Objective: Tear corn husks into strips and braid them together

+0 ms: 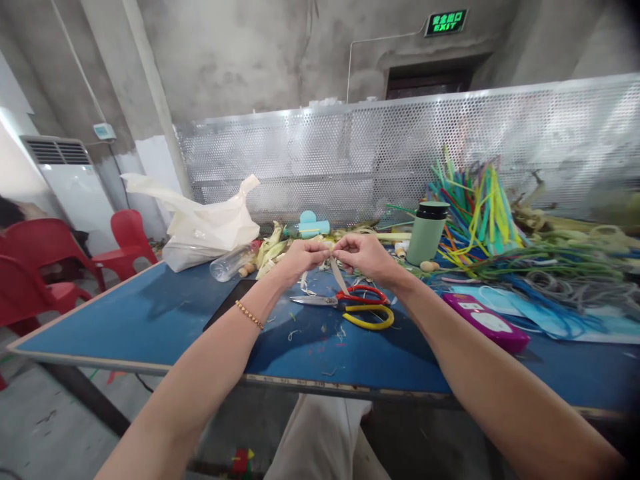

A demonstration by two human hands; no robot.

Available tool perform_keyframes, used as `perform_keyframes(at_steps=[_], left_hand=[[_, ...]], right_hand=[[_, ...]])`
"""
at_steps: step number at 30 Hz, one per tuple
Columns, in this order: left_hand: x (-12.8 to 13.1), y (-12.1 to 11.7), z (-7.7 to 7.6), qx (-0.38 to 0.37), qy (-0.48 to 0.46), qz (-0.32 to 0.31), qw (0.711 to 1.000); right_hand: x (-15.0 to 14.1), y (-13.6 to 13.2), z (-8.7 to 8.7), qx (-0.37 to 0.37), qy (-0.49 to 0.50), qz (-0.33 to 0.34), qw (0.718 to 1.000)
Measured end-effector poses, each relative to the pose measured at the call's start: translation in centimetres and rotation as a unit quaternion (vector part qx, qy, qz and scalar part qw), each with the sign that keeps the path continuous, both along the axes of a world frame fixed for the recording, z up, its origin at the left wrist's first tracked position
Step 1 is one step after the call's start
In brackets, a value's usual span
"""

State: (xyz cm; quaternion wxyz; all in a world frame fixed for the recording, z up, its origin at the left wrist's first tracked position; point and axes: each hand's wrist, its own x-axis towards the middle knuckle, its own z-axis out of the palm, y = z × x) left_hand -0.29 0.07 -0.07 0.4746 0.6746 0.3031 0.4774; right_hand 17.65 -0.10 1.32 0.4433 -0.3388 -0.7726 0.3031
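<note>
My left hand [305, 257] and my right hand [364, 255] meet above the middle of the table, fingertips pinched together and nearly touching. Between them they hold a pale husk strip [339, 275], whose tail hangs down toward the scissors. Directly below lie the scissors [367, 317], with one red and one yellow handle loop and the blades pointing left. White scraps [306, 287] and short bits of thread are scattered around the blades. Behind my left hand lies a heap of pale green husks [273, 248]. The fingers hide part of the strip.
On the blue table [165, 327] are a white plastic bag [213, 227], a clear bottle [230, 265], a dark flat device [227, 303], a green tumbler [427, 237], a purple case [483, 323] and bundled coloured strips [485, 207]. A perforated metal panel [310, 160] stands behind.
</note>
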Motion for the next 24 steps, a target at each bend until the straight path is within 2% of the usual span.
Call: perform_keyframes(at_steps=[6,12,24], left_hand=[[-0.33,0.28,-0.11,-0.006,-0.013,-0.042,0.999],[-0.26,0.34,-0.21,-0.009,-0.015,-0.041,0.999],[-0.07,-0.04,0.06,-0.006,-0.043,-0.059,0.997]], right_hand=[[0.47,0.04,0.26,-0.006,-0.007,0.047,0.999],[0.14,0.02,0.18,0.004,-0.014,0.013,1.000],[0.10,0.41,0.26,0.063,-0.007,-0.004,0.998]])
